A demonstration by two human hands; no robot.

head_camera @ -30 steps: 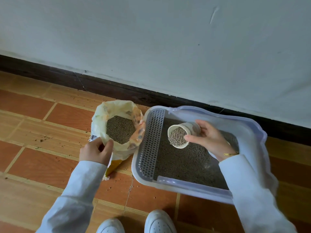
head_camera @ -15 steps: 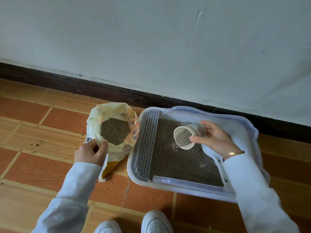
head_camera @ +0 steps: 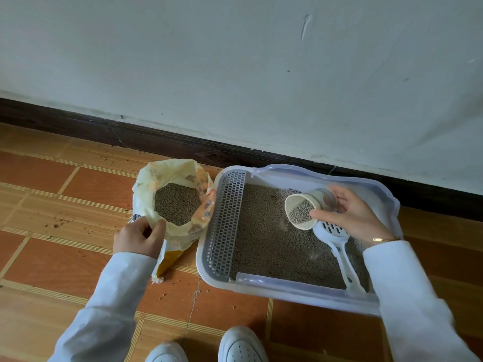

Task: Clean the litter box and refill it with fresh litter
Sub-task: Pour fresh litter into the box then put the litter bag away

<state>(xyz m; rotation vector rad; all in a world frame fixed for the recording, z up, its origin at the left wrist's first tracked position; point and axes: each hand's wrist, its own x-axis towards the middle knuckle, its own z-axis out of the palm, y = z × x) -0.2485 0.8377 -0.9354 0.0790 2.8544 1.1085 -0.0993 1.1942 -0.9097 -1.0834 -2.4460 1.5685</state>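
Tipping cup (head_camera: 311, 205) over litter box (head_camera: 287, 292), right hand (head_camera: 350, 212) gripping

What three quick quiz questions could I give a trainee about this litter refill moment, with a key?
1. True or false: the cup held by the right hand is upright.
2. Which thing does the left hand grip? A) scoop B) litter bag C) litter box
3. Fill in: the white scoop lies inside the ____.

Key:
1. False; it is tipped on its side over the litter box, mouth facing the viewer, with litter inside.
2. B; it pinches the rim of the open litter bag.
3. Litter box, on the litter near its right side.
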